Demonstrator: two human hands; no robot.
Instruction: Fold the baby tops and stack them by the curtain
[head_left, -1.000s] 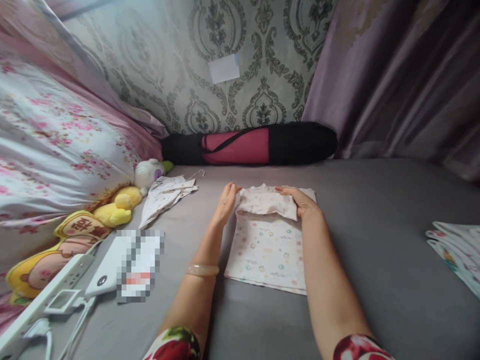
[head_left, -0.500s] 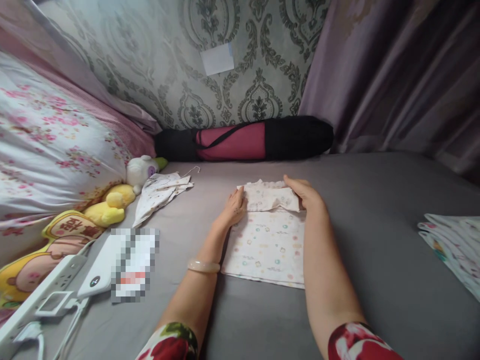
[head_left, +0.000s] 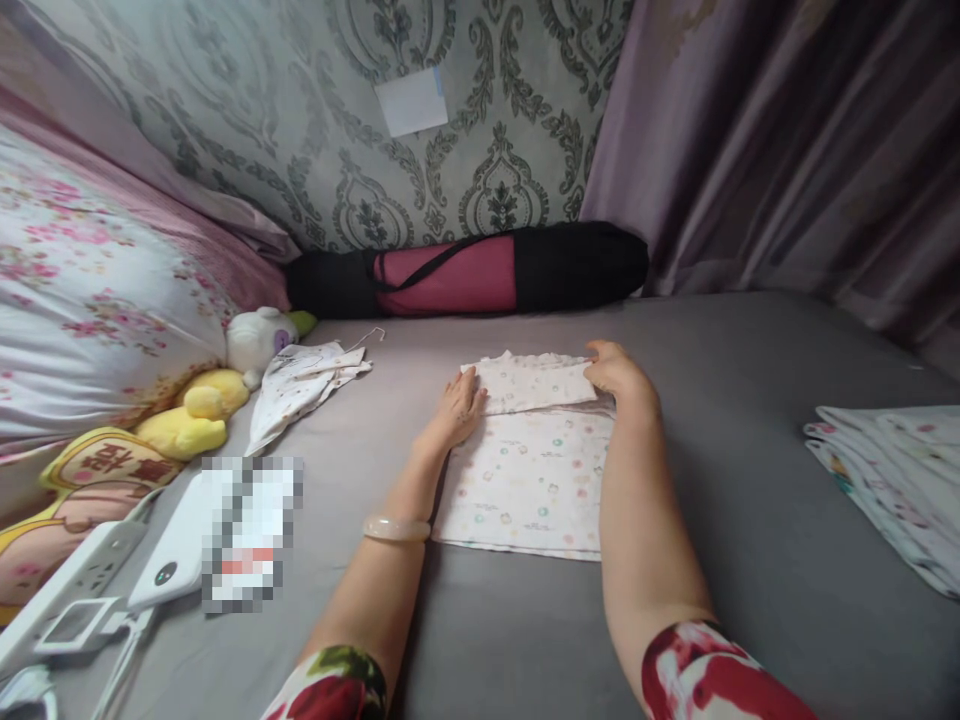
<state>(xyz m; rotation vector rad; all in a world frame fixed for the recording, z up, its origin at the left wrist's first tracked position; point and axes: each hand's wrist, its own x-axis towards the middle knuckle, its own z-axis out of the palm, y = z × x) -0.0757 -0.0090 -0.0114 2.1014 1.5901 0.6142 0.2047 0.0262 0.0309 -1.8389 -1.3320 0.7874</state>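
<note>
A white cotton garment (head_left: 525, 480) with a small coloured print lies flat on the bed, its far part folded over into a band with a ruffled far edge. My left hand (head_left: 459, 408) rests on the left end of that band, fingers stretched out and lying flat. At the opposite end, my right hand (head_left: 619, 375) holds the band's right corner between thumb and fingers; some of its fingers are hidden. My right forearm covers the garment's lower right side.
The grey bed sheet (head_left: 495, 640) spreads underneath. Folded printed cloths (head_left: 892, 480) lie at right. On the left are a crumpled white cloth (head_left: 300, 390), plush toys (head_left: 187, 425), a white power bank (head_left: 176, 545) and a power strip (head_left: 82, 590). A black and pink long bag (head_left: 450, 272) lies along the wall.
The folded band lies smoother and straighter along its near edge. My right hand has shifted slightly outward at the band's right corner. The whole view has turned a little to the right.
</note>
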